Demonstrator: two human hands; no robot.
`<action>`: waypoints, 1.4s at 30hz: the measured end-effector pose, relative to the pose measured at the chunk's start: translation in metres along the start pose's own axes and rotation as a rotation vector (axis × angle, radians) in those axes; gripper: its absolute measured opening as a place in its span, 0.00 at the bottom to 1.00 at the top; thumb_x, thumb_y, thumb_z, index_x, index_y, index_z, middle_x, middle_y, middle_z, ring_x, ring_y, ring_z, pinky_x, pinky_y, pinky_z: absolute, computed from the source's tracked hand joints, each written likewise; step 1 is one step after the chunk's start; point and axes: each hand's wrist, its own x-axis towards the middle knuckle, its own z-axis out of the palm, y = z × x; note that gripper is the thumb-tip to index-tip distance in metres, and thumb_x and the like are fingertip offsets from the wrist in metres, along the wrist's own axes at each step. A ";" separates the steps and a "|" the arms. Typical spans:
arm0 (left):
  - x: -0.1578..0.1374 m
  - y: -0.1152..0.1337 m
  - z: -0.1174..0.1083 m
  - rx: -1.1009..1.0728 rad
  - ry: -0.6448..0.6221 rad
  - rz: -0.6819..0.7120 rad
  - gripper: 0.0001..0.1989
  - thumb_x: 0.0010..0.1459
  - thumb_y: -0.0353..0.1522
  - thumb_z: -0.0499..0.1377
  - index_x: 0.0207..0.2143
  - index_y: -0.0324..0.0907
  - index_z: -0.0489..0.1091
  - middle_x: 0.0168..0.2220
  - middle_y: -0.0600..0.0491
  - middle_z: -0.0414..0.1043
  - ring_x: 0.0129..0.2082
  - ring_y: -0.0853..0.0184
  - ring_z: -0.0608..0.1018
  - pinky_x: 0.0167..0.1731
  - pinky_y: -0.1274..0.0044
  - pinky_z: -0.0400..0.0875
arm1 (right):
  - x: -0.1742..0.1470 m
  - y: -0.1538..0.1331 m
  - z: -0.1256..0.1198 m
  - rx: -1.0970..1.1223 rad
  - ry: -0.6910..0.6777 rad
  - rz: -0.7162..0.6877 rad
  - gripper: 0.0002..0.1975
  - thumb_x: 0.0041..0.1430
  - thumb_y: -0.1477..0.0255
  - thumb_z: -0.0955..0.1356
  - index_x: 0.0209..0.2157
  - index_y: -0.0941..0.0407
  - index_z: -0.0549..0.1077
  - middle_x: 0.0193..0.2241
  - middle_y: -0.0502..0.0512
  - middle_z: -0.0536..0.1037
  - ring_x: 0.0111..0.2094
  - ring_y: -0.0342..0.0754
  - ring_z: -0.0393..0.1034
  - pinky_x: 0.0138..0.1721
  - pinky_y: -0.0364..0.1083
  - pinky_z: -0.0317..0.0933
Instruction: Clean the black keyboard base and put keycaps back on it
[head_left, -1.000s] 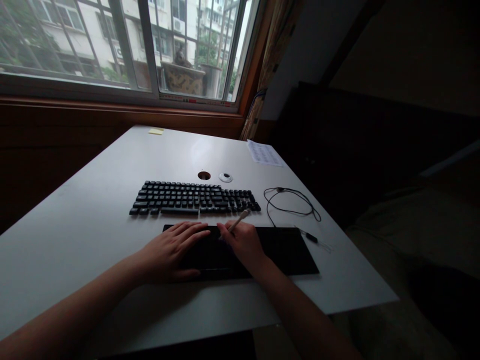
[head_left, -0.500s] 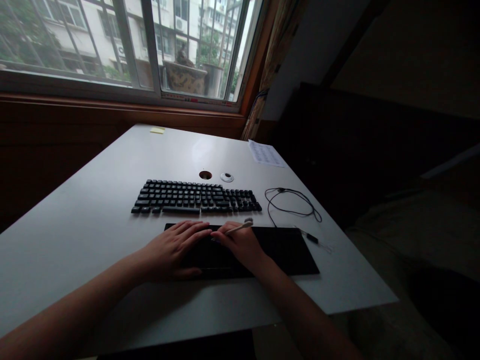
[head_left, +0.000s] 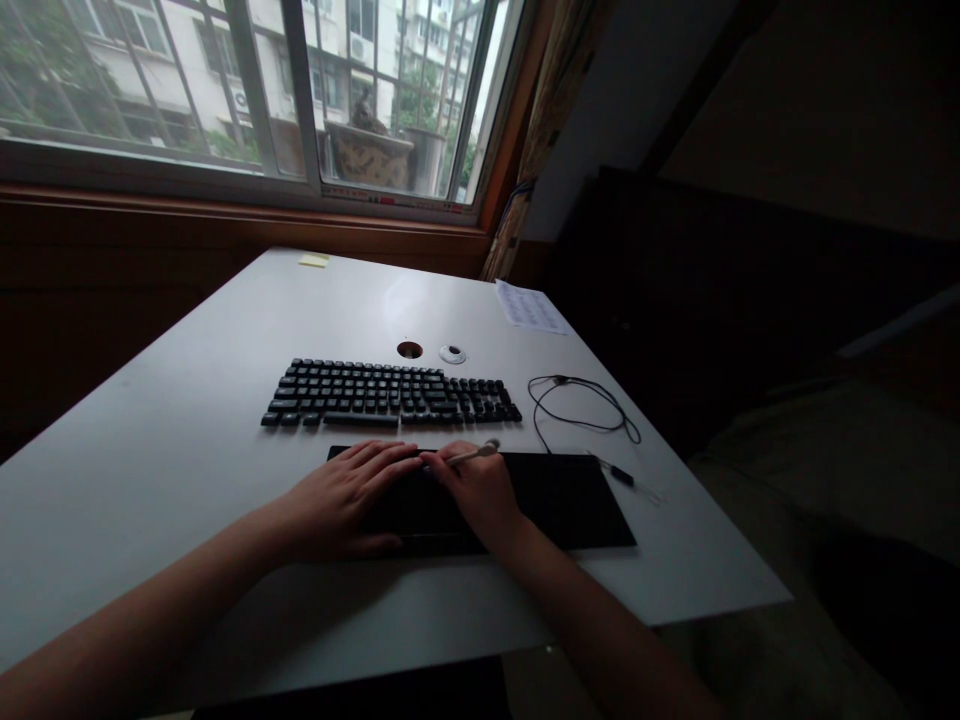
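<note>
A black keyboard base (head_left: 570, 500), its keys off, lies at the front of the white desk (head_left: 172, 400). My left hand (head_left: 356, 495) rests flat across its left part, fingers stretched out toward the right. Just beside those fingertips, my right hand (head_left: 480, 490) grips a slim white toothbrush (head_left: 472, 453) like a pen. The brush's wider greyish head points up and right; its other end is hidden near the fingers. Loose black keycaps (head_left: 360, 390) are laid out in keyboard order behind the base.
A thin black cable (head_left: 585, 385) loops behind the base's right side. To the right lies a wire keycap puller (head_left: 621, 475) with a black handle. Farther back are a round hole (head_left: 409, 350), a white ring (head_left: 452, 354), printed paper (head_left: 531, 308) and a yellow note (head_left: 313, 260).
My right hand and the toothbrush have shifted slightly to the left and the brush is tilted a little differently. My left hand stays in place on the keyboard base.
</note>
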 end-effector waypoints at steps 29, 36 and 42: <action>0.002 0.003 -0.005 -0.042 -0.020 -0.037 0.47 0.60 0.49 0.64 0.74 0.50 0.45 0.71 0.45 0.56 0.67 0.46 0.64 0.66 0.53 0.61 | 0.005 0.004 -0.012 0.105 -0.126 -0.015 0.24 0.74 0.58 0.62 0.27 0.55 0.75 0.29 0.52 0.77 0.32 0.45 0.72 0.37 0.44 0.63; 0.002 0.003 -0.005 -0.033 -0.011 -0.033 0.47 0.60 0.50 0.64 0.73 0.48 0.47 0.71 0.44 0.56 0.67 0.46 0.64 0.67 0.53 0.59 | 0.004 0.018 -0.021 0.043 -0.075 0.059 0.25 0.75 0.55 0.59 0.28 0.54 0.72 0.28 0.53 0.77 0.32 0.48 0.72 0.37 0.45 0.63; 0.002 0.005 -0.006 -0.016 -0.029 -0.044 0.47 0.61 0.50 0.64 0.73 0.48 0.46 0.71 0.43 0.56 0.67 0.46 0.64 0.66 0.53 0.61 | 0.001 0.026 -0.031 0.062 -0.096 0.091 0.26 0.75 0.55 0.59 0.27 0.54 0.72 0.28 0.52 0.77 0.32 0.47 0.73 0.37 0.44 0.63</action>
